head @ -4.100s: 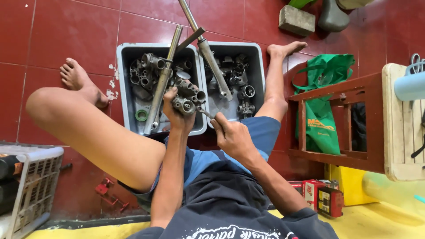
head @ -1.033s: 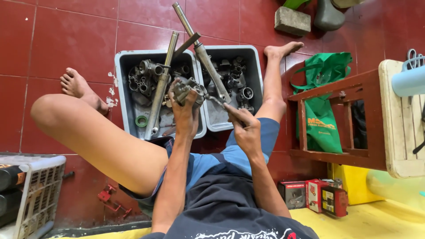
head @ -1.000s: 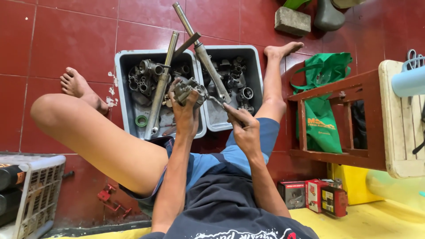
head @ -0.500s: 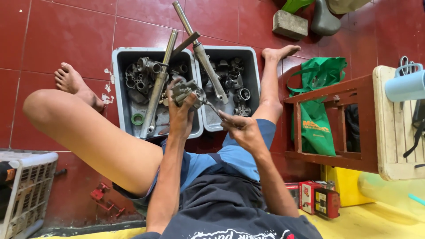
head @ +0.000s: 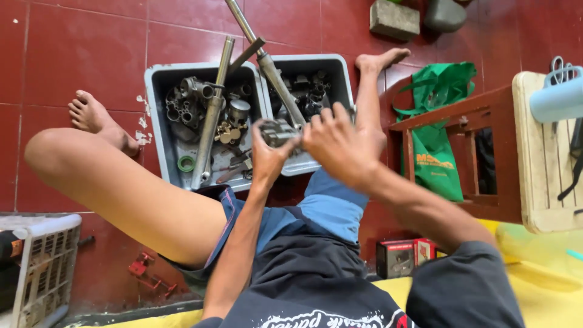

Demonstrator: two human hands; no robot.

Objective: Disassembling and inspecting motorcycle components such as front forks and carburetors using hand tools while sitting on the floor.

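The left hand (head: 267,159) is closed around a small grey metal part (head: 278,132), held up just above the near rim of the two grey bins (head: 155,121), while the right hand (head: 340,146) touches the part from the right, fingers spread and loosely curled, somewhat blurred. Room is tight: the raised left knee (head: 67,164) bounds the left side, the outstretched right leg (head: 369,91) and a red wooden stool (head: 467,152) the right. Long metal tubes (head: 209,121) slant up out of the part-filled bins just beyond the hands, with a green bag (head: 440,121) behind the stool and a white crate (head: 42,267) near the left.
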